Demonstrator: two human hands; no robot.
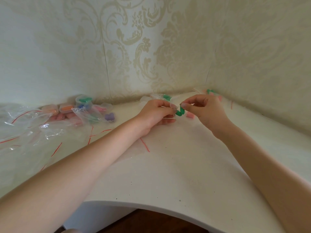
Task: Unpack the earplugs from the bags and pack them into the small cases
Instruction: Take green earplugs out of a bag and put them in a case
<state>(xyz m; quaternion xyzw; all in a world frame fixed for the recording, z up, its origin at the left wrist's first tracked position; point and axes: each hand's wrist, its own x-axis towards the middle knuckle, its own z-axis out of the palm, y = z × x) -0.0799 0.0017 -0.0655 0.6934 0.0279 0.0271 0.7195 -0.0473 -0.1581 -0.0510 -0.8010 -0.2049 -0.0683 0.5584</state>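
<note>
Both hands meet over the white desk (168, 174) near the back corner. My left hand (156, 113) and my right hand (205, 110) each pinch one side of a small clear bag that holds green earplugs (180, 111). The bag's plastic is hard to make out between the fingers. A pink earplug (190, 115) lies on the desk just below my right hand. Small clear cases (83, 102) with green, blue and orange earplugs stand stacked by the wall at the left.
Empty clear bags with red strips (33, 132) cover the left of the desk. A purple earplug pair (110, 117) and pink ones (58, 117) lie beside the cases. More bagged earplugs (166, 97) sit behind my hands and in the corner (212, 93).
</note>
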